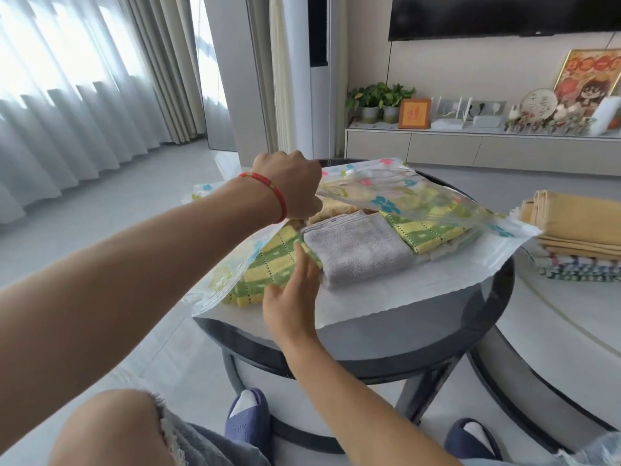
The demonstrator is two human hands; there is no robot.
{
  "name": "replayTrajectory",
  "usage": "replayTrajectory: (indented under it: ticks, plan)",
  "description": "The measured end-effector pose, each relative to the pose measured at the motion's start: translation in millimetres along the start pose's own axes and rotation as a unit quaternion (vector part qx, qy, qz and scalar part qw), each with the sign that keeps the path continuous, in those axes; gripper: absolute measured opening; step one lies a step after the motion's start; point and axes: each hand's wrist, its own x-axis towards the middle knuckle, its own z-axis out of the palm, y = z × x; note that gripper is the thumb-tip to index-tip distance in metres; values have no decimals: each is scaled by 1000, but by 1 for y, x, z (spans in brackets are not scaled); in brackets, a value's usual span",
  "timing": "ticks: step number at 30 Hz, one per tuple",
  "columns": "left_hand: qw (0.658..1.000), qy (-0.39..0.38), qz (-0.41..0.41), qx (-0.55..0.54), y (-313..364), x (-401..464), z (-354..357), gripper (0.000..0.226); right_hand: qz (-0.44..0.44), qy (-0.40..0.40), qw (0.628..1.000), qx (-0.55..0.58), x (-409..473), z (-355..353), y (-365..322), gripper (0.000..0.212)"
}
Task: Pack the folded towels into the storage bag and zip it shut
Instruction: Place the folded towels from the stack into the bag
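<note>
Towels (inside bag) lie between both hands.

left hand lifts bag flap | right hand flat on green towel | grey towel inside

left fingers: my left hand hides them behind its knuckles
tan towel: mostly under the bag
right stack: cut off by the frame edge

Cloth towels, glossy plastic bag
Your grey towel looks soft, matt terry; the storage bag clear, shiny plastic; the bench glossy dark.
</note>
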Motion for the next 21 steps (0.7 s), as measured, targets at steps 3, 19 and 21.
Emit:
replayTrajectory:
  ticks: [3, 19, 21]
  plan:
    - [999, 8, -3, -42, 6, 2, 3, 20, -35, -272, 948, -163, 26, -5, 2, 54]
    - [948, -83, 150, -267, 139, 86, 23, 42, 0, 76, 979, -190, 84, -405, 61, 17]
    - [942, -98, 168, -275, 156, 95, 26, 45, 21, 222, 936, -272, 113, -453, 84, 21]
